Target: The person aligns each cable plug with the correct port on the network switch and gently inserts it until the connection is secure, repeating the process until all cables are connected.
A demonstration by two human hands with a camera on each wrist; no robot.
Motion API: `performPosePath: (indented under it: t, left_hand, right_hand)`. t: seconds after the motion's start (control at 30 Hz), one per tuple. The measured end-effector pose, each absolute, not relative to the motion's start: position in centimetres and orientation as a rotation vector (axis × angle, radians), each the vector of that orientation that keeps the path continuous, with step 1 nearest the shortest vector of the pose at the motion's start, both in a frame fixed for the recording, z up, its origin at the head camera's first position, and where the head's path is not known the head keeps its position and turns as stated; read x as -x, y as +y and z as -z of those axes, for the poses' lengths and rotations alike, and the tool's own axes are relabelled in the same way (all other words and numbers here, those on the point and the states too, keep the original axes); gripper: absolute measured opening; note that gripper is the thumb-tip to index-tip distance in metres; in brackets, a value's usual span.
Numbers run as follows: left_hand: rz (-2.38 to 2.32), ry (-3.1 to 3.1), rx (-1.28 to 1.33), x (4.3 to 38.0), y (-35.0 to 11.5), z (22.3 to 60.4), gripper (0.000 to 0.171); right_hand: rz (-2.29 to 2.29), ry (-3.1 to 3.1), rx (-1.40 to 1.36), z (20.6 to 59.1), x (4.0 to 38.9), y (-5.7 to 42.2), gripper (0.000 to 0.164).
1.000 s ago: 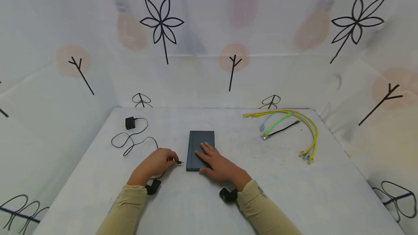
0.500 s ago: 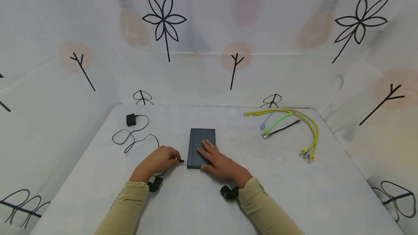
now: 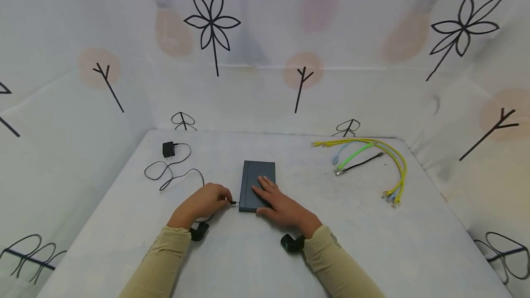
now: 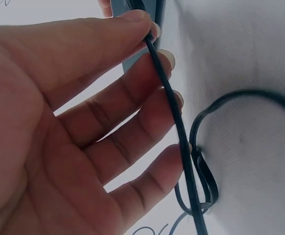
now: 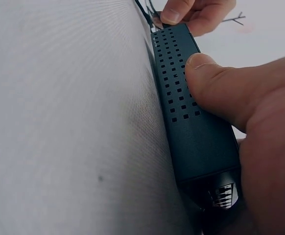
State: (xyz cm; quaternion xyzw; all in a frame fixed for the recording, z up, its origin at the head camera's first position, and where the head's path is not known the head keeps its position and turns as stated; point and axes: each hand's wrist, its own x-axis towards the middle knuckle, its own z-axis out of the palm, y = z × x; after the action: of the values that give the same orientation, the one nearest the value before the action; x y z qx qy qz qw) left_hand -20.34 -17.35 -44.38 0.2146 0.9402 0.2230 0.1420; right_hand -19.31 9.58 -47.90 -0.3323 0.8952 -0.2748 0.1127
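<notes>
A dark blue-grey network switch lies flat on the white table. My left hand is at its left side, pinching the small black plug of a power cord between thumb and fingertips. The plug's tip is right at the switch's left edge. In the left wrist view the cord runs down across the fingers. My right hand rests on top of the switch, fingers straight and spread. In the right wrist view its thumb presses the side with vent holes, and a network port shows at the near end.
The cord's black power adapter lies at the back left, its loops of cord loose on the table. At the back right are yellow network cables, a green cable and a short black cable.
My left hand has moved slightly right with the plug, narrowing the gap to the switch's left edge. My right hand stays on the switch. The head view has shifted a little.
</notes>
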Motion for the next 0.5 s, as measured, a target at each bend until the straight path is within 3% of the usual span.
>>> performPosePath:
  t: [0.5]
  left_hand:
    - [-0.640,2.692,-0.608,20.27,-17.21,43.86,0.015]
  right_hand:
    - [0.824,2.633,0.984,48.09,19.49,9.54,0.067]
